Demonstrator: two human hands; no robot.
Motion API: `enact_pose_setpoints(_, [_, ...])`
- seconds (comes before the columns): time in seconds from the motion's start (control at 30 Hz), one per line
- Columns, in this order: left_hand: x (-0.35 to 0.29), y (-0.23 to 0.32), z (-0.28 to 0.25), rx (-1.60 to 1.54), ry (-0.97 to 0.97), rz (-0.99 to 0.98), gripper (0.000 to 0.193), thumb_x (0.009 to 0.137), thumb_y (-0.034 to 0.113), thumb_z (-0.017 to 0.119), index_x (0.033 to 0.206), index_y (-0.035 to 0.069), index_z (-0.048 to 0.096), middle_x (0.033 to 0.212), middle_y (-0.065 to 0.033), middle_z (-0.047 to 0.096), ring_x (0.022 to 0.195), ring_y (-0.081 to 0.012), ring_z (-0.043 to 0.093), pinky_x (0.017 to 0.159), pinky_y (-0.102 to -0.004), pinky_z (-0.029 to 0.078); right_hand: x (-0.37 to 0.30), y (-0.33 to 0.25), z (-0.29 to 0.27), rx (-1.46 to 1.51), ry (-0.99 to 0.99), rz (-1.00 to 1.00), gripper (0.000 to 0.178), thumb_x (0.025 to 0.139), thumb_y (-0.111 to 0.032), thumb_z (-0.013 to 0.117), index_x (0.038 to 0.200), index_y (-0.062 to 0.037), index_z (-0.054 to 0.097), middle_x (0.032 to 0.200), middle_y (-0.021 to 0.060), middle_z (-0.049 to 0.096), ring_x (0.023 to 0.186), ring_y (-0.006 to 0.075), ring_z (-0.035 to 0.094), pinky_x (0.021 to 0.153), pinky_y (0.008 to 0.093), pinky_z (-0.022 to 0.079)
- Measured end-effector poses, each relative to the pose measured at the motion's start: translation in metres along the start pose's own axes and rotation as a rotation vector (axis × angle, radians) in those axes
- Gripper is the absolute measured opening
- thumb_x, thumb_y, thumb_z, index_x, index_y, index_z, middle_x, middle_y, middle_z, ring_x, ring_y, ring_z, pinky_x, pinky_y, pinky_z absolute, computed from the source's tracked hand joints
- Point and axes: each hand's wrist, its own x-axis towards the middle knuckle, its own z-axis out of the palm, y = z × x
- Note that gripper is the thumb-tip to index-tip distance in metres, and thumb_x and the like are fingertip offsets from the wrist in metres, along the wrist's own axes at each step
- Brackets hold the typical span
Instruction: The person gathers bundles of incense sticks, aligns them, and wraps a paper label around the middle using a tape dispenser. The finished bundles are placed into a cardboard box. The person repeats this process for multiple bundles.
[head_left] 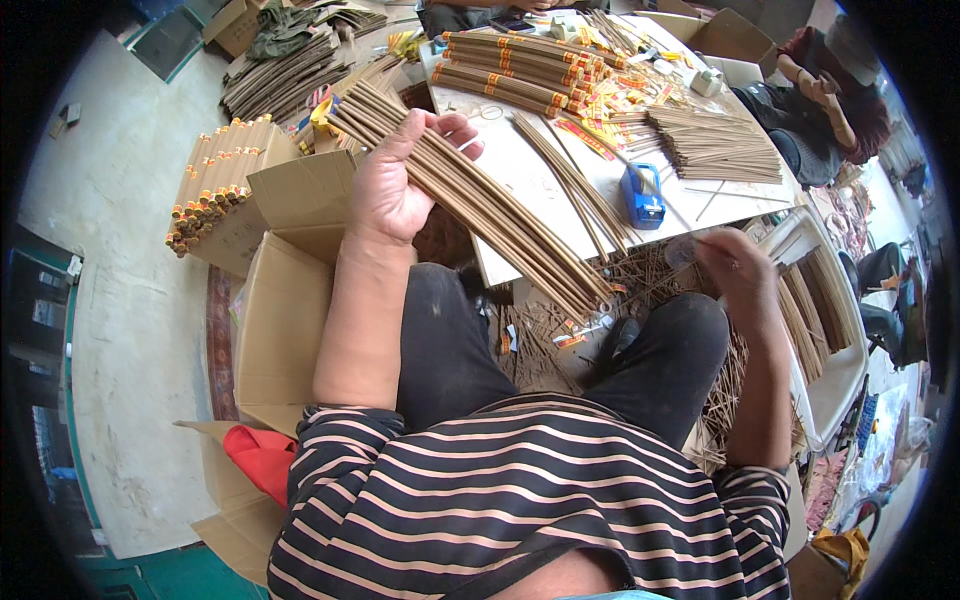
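My left hand (395, 185) is closed around a bundle of long brown incense sticks (490, 215), held slanting above my lap, the lower ends pointing right. To the right, beyond my right knee, my right hand (738, 262) has its fingers curled together. A small see-through piece, apparently clear tape (681, 252), shows at its fingertips. A blue tape dispenser (642, 196) stands on the white table's edge between the two hands. Loose incense sticks (570, 180) lie beside it on the table.
Labelled stick bundles (510, 70) and a flat stick pile (715, 145) cover the table. An open cardboard box (290, 320) is at my left, with stacked bundles (215, 185) beyond. At right is a white tray (835, 395) of sticks. A co-worker (825, 95) sits far right.
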Motion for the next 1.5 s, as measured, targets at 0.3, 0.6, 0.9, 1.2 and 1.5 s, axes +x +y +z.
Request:
enact_pose_setpoints(0.3, [0.005,0.001,-0.011,-0.119,-0.012,-0.040,0.014,0.086,0.012,0.058,0.089,-0.001,0.057,0.099,-0.0204,0.060,0.100,-0.0328,0.057,0.096,-0.0518,0.042,-0.073,0.076,-0.123,-0.866,0.180,0.244,0.014,0.082,-0.008,0.058,0.094,-0.0011,0.062,0.096,0.0139,0.062,0.094,0.0267,0.059,0.082,0.0343,0.045])
enact_pose_setpoints(0.6, [0.003,-0.032,0.018,-0.044,-0.173,-0.173,0.017,0.086,0.017,0.058,0.092,0.002,0.060,0.097,-0.0170,0.061,0.099,-0.0309,0.057,0.095,-0.0507,0.042,0.009,-0.019,0.051,0.666,-0.580,0.201,0.057,0.085,-0.033,0.061,0.126,0.0017,0.042,0.107,0.0135,0.057,0.099,0.0176,0.054,0.088,0.0302,0.042])
enact_pose_setpoints(0.9, [-0.012,-0.042,0.012,0.074,-0.027,-0.150,0.036,0.085,0.018,0.060,0.112,-0.004,0.052,0.105,-0.0192,0.059,0.101,-0.0289,0.058,0.092,-0.0440,0.046,0.004,-0.055,0.113,1.288,-0.948,0.580,0.014,0.088,-0.006,0.054,0.098,0.0024,0.051,0.077,0.0131,0.062,0.064,0.0174,0.063,0.060,0.0264,0.055])
enact_pose_setpoints(1.2, [-0.039,-0.080,0.011,0.128,0.090,-0.150,0.034,0.081,-0.005,0.047,0.116,-0.008,0.046,0.106,-0.0196,0.058,0.100,-0.0276,0.058,0.089,-0.0405,0.048,-0.003,-0.045,0.109,1.464,-0.895,0.662,0.027,0.088,-0.011,0.054,0.109,0.0046,0.050,0.089,0.0195,0.063,0.076,0.0243,0.065,0.068,0.0327,0.056])
enact_pose_setpoints(1.5, [-0.041,-0.077,0.006,0.003,0.078,-0.153,0.038,0.077,-0.010,0.039,0.114,-0.007,0.046,0.106,-0.0174,0.057,0.096,-0.0268,0.059,0.087,-0.0395,0.048,-0.005,-0.038,0.115,1.578,-0.948,0.579,0.041,0.087,-0.023,0.056,0.115,0.0054,0.048,0.101,0.0238,0.059,0.091,0.0312,0.062,0.078,0.0429,0.052])
